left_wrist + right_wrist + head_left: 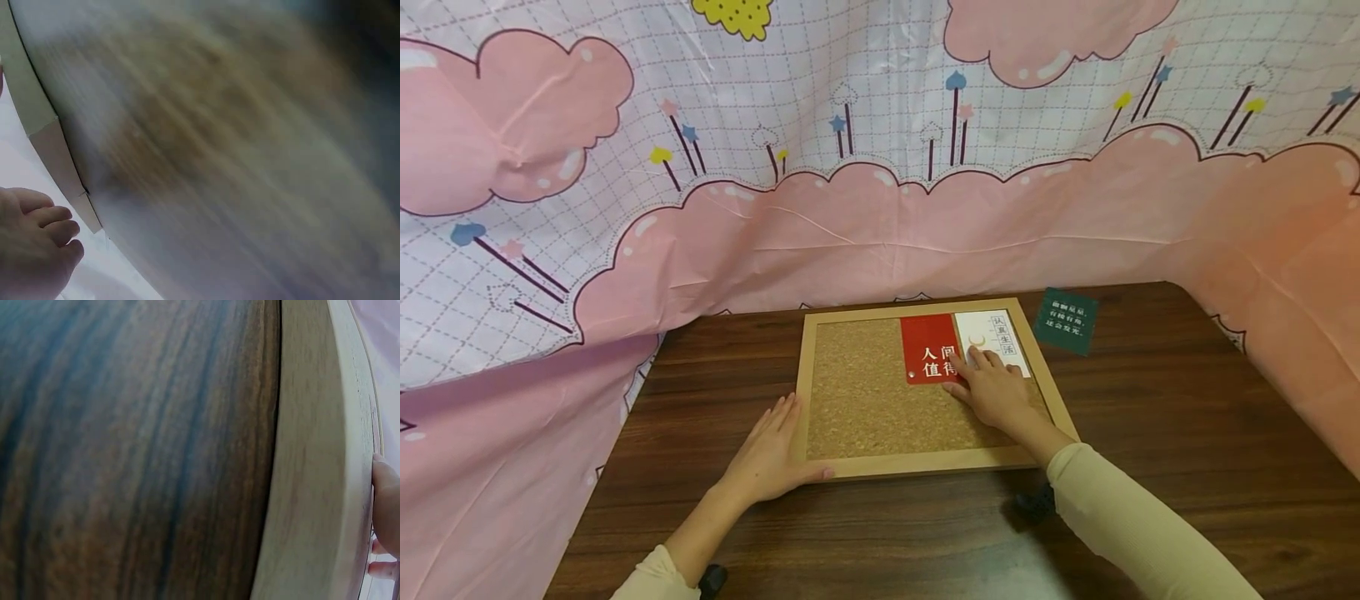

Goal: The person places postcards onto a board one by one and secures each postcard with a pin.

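Note:
A cork board [865, 408] with a pale wood frame lies flat on the table. On its upper right are a red card [925, 333] with white characters and, beside it, a white card [973, 329]. A small round pin [912, 374] shows at the red card's lower left corner. My right hand [996, 392] rests over the lower part of both cards, fingers spread; what lies beneath the fingertips is hidden. Against the frame's left side my left hand [767, 454] lays its extended fingers, its thumb along the front edge.
A dark green card [1066, 321] with white writing lies just right of the board. Dark brown wood makes up the tabletop [1187, 400]. Behind and around it hangs a pink and white cloth [865, 217] with clouds.

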The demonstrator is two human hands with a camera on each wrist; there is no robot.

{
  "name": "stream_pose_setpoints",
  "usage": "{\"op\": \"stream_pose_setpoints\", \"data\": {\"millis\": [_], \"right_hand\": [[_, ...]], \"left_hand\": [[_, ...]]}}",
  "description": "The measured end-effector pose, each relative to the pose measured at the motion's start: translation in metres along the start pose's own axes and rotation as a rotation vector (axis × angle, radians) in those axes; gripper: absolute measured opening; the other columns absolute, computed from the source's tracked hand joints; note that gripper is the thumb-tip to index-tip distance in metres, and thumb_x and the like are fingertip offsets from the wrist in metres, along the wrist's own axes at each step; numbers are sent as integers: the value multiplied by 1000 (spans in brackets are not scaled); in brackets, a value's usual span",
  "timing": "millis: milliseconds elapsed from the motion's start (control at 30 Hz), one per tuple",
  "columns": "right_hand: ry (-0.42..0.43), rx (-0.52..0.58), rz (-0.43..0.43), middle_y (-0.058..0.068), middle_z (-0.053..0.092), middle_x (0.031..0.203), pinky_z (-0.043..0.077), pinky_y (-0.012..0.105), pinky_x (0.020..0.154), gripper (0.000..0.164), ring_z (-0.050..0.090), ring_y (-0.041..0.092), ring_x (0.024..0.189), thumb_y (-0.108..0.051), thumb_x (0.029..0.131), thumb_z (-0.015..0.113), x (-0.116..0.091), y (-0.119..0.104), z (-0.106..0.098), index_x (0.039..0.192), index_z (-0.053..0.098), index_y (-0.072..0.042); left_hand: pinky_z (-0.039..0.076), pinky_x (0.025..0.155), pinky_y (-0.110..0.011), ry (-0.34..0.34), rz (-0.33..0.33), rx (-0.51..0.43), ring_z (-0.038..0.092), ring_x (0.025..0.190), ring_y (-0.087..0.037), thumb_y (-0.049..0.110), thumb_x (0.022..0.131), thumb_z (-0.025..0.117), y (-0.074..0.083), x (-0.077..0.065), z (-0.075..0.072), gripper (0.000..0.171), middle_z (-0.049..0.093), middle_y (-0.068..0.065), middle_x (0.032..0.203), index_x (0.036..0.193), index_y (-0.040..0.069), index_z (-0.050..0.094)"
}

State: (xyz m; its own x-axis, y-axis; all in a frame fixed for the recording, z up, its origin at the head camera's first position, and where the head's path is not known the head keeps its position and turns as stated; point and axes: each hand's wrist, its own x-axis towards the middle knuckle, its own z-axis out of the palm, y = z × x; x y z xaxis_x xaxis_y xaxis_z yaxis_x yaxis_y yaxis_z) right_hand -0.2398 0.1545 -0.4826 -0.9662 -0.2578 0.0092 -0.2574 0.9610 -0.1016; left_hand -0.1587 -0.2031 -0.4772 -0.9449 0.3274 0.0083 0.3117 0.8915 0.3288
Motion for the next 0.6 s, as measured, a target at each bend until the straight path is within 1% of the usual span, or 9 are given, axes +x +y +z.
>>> {"op": "stream_pose_setpoints", "data": {"millis": [100,333,600], "right_hand": [[1,-2,0,16,36,154,39,66,99,60,37,39,138,-55,98,43,0,-1,0,149,39,-25],[21,-5,-7,16,39,152,42,66,96,58,40,39,135,-53,98,45,-1,1,-1,147,43,-23],[-9,27,-2,16,39,152,41,67,96,59,40,41,135,-53,97,47,1,-1,-6,148,42,-22]], "left_hand": [[20,120,-53,-13,3,5,21,148,-35,75,72,65,-3,-3,0,120,22,-22,158,151,-5,22],[20,120,-53,-36,17,6,24,147,-37,73,74,65,-5,-2,1,116,26,-23,157,150,-6,26],[20,121,-52,-48,24,25,25,147,-35,74,73,64,-6,-3,-2,115,29,-23,156,149,-5,28]]}}
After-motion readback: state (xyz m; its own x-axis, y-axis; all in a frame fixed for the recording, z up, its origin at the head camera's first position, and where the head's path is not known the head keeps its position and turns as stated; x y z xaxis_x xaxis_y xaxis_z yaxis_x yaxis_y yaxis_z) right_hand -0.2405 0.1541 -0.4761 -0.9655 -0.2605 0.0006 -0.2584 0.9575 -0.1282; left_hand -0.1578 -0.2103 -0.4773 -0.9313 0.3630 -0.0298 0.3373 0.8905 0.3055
